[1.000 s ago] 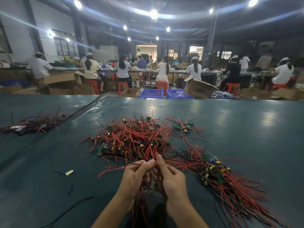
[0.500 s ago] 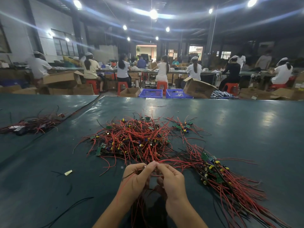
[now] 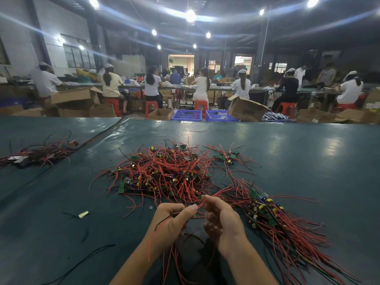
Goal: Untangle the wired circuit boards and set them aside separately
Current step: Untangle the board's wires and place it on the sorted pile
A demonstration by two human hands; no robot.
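A tangled heap of small green circuit boards with red and black wires [image 3: 164, 171] lies in the middle of the dark green table [image 3: 308, 157]. A second, more ordered bundle of boards and wires [image 3: 273, 221] spreads out to the right. Close to me, my left hand [image 3: 170, 221] grips red and black wires in curled fingers, and my right hand [image 3: 220, 219] pinches a red wire between thumb and fingertips. The two hands nearly touch. Loose red wires hang down below them, and any board there is hidden.
Another pile of wired boards [image 3: 35, 153] lies far left on the neighbouring table. A small shiny scrap [image 3: 83, 214] and loose black wires [image 3: 82, 264] lie left of my arms. Beyond the table's far edge are cardboard boxes, blue crates [image 3: 187, 115] and seated workers.
Both hands have stayed close together working the same wires. The red wire end that stuck out to the left has been drawn in, and wires now hang under my left wrist.
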